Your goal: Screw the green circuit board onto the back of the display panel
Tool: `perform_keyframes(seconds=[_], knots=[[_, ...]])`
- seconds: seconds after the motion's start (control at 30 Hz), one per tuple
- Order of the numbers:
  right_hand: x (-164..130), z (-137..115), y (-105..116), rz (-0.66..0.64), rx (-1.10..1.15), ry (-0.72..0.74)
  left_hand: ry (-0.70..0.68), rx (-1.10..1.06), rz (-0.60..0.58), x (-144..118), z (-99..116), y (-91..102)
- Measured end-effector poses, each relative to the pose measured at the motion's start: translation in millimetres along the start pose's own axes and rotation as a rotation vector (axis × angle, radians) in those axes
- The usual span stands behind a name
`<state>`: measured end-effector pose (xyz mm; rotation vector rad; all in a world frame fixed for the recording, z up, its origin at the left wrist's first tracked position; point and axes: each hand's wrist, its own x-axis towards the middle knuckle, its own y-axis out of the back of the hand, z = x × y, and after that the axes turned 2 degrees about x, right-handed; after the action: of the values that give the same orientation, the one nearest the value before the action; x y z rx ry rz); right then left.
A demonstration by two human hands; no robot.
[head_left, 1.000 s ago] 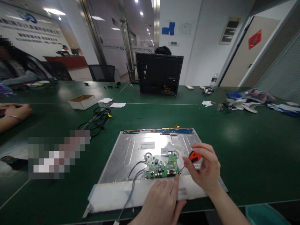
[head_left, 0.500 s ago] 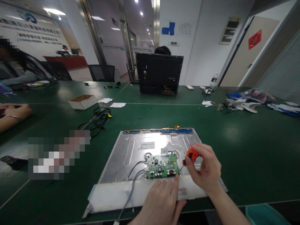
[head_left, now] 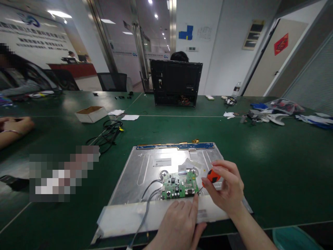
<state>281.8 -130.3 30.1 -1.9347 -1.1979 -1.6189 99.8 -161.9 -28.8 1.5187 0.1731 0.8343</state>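
Note:
My right hand (head_left: 229,189) grips an orange and black screwdriver (head_left: 214,176) between thumb and fingers. Its thin shaft slants down to the lower right corner of a green circuit board (head_left: 179,184). Beside that corner rests the stretched index finger of my left hand (head_left: 179,220); its thumb is apart and it holds nothing. The board lies on the silver metal back of a display panel (head_left: 130,180), which has a pale strip along its near side and a blue circuit strip (head_left: 171,147) along its far edge. Grey cables (head_left: 147,208) run from the board's left side.
Black cables (head_left: 110,132) and an open white box (head_left: 91,114) lie to the left on the green table (head_left: 273,173). Another person's hands (head_left: 18,126) are at the far left. A black monitor housing (head_left: 177,83) stands opposite. Assorted parts (head_left: 262,115) lie at the back right.
The orange handle has turned between my right fingers, which have shifted their hold slightly. My left hand stays at the board's corner.

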Motion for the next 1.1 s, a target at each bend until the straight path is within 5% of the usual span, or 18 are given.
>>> perform_keyframes(seconds=[1.1], knots=[[-0.4,0.9,2.0,-0.047,-0.03,0.035,-0.022,0.015,-0.003,0.3,0.6,-1.0]])
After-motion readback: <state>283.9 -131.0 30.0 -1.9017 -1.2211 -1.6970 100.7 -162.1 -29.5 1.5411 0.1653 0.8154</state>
